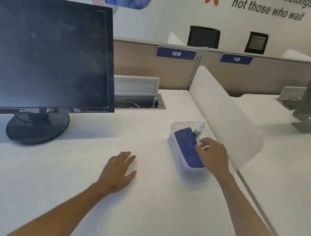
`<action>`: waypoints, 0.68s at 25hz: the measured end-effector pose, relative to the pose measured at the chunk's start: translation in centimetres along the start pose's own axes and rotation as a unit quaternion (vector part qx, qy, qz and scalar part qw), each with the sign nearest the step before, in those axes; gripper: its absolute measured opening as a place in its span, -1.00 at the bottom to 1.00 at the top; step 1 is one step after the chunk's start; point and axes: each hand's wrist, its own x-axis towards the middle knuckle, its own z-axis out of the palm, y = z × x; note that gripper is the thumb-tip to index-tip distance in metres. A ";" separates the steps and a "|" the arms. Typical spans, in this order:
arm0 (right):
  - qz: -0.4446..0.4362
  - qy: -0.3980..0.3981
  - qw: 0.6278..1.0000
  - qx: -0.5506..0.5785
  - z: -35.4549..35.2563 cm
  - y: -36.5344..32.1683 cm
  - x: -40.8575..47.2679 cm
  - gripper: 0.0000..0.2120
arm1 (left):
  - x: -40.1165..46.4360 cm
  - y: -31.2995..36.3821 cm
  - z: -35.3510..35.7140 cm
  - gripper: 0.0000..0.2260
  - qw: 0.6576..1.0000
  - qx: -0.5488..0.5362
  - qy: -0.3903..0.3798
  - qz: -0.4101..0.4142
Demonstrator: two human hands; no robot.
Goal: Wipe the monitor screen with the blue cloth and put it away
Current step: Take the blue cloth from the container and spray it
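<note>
A: Start with the right hand [211, 155]; what's it doing?

B: It's over the clear tub [175, 151] near the desk's right edge, by the divider [222, 116]; fingers curled down at the cloth [186, 145]; whether they pinch it yet, I cannot tell.

A: And the left hand [119, 170]?

B: Flat on the desk [77, 197], fingers relaxed, holding nothing; toward the middle, well apart from the tub.

A: Where's the cloth exactly?

B: Folded inside the tub, a small bottle [199, 128] standing at its far end.

A: So which step?

B: Either fetching or putting away, I'd judge; the monitor [42, 53], at the desk's far left, looks dusty and streaked, so fetching seems likelier.

A: Next move?

B: Pinch the cloth, lift it clear of the tub's wall without knocking the bottle; then carry it left across the desk to the screen.
</note>
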 end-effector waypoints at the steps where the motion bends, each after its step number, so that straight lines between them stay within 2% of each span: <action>1: 0.016 -0.016 1.000 0.003 0.1 0.3 0.3 -0.77 | 0.1 -0.1 0.6 -0.24 1.000 0.009 -0.004 0.000; 4: 0.060 -0.074 0.995 -0.037 0.8 0.7 0.9 -0.67 | -0.3 -0.4 1.9 -0.27 0.999 0.033 0.013 0.003; 8: 0.044 -0.107 0.989 -0.091 1.6 0.8 2.0 -0.61 | -0.6 -0.8 2.5 -0.26 0.999 0.031 0.031 0.016; 17: 0.102 -0.193 0.969 -0.118 4.1 0.6 4.9 -0.61 | -0.7 -0.9 3.0 -0.37 0.998 0.032 0.052 0.015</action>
